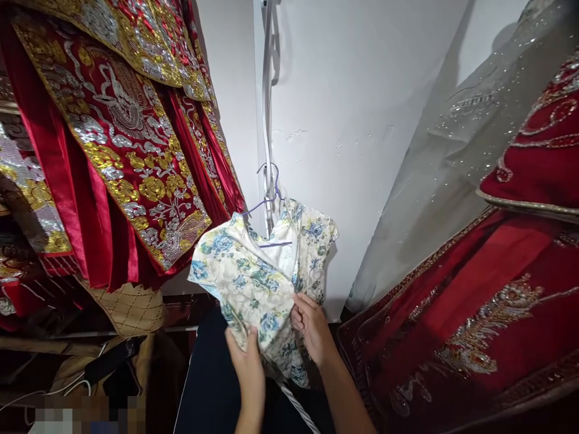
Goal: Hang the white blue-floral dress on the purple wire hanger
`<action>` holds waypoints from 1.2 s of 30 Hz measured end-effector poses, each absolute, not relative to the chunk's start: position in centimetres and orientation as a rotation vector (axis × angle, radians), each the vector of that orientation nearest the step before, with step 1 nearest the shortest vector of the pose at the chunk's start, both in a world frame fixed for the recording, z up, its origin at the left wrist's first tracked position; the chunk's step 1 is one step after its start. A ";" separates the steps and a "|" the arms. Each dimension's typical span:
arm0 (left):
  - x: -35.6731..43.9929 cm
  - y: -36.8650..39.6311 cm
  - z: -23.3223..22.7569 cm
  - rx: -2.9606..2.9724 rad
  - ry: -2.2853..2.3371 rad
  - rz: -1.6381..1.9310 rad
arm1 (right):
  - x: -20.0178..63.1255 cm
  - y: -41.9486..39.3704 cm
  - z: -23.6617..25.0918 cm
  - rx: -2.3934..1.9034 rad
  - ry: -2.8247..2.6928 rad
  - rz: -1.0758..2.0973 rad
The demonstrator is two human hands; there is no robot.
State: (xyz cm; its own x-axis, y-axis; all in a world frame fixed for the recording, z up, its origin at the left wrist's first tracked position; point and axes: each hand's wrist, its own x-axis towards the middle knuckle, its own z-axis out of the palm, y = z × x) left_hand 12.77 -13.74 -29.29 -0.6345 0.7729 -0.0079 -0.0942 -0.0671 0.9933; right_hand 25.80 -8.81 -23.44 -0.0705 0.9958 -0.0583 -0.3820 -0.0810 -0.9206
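A short-sleeved floral top (253,271), cream with blue and yellow flowers, hangs on a purple hanger (275,188). The hanger's hook sits against a white upright rail on the wall. At the top's lower left side, my left hand (245,352) grips the cloth between thumb and fingers. Pinched at the front wrap edge is my right hand (312,325), closed on the fabric near the middle. A pale striped cord or strap (296,407) runs down below the top. The fingers of my left hand are partly hidden by the cloth.
Red garments with gold and silver embroidery (136,132) hang at the left. More red beaded clothing (474,313) and a sheer sparkling white fabric (434,163) hang at the right. A wooden frame with a black device (111,361) and white cable stands at the lower left.
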 end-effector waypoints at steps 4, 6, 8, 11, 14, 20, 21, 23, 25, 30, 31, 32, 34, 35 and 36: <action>12.1 -13.0 -28.5 1.187 1.690 1.988 | 25.1 -9.4 -23.9 -0.896 -0.956 1.542; 12.9 -12.4 -28.5 1.493 1.559 1.793 | 24.6 -9.6 -24.0 -0.931 -1.077 1.506; 13.8 -11.7 -28.6 1.591 1.457 1.620 | 24.2 -9.8 -24.1 -0.961 -1.228 1.470; 14.5 -10.8 -28.8 1.597 1.466 1.618 | 24.4 -9.9 -23.8 -1.003 -1.366 1.494; 14.3 -10.6 -28.7 1.710 1.442 1.586 | 25.7 -8.5 -21.3 -1.039 -1.302 1.528; 13.4 -11.2 -28.4 1.922 1.399 1.328 | 27.3 -1.2 -9.6 -0.691 -1.094 1.404; 13.0 -11.2 -28.1 1.946 1.394 1.274 | 27.1 -0.3 -8.0 -0.644 -1.068 1.377; 12.1 -10.8 -26.9 1.989 1.405 1.171 | 26.5 0.5 -6.1 -0.586 -1.067 1.360; 11.2 -10.0 -24.5 2.019 1.396 1.128 | 25.7 0.0 -5.8 -0.572 -1.091 1.335; 10.3 -6.8 -13.6 2.013 1.210 1.560 | 25.0 -2.7 -6.6 -0.620 -1.233 1.209; 10.4 -5.9 -11.4 2.065 1.182 1.658 | 25.0 -3.0 -6.5 -0.633 -1.279 1.178; 10.5 -5.1 -9.4 2.131 1.166 1.699 | 25.0 -3.2 -6.3 -0.643 -1.323 1.139; 11.0 -3.9 -6.6 2.301 1.116 1.687 | 24.9 -3.0 -6.1 -0.653 -1.372 1.035; 11.3 -3.5 -5.7 2.366 1.104 1.679 | 24.9 -2.7 -6.3 -0.660 -1.376 0.982; 11.6 -3.3 -5.1 2.408 1.100 1.693 | 24.9 -2.3 -6.9 -0.675 -1.369 0.932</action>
State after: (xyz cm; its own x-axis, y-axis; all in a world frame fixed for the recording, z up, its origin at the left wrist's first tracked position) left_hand 11.55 -3.26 -5.15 0.1747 0.5361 0.8259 0.5368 -0.7550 0.3766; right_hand 24.87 -2.33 -6.85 -0.0425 0.8602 0.5082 -0.1580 0.4965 -0.8535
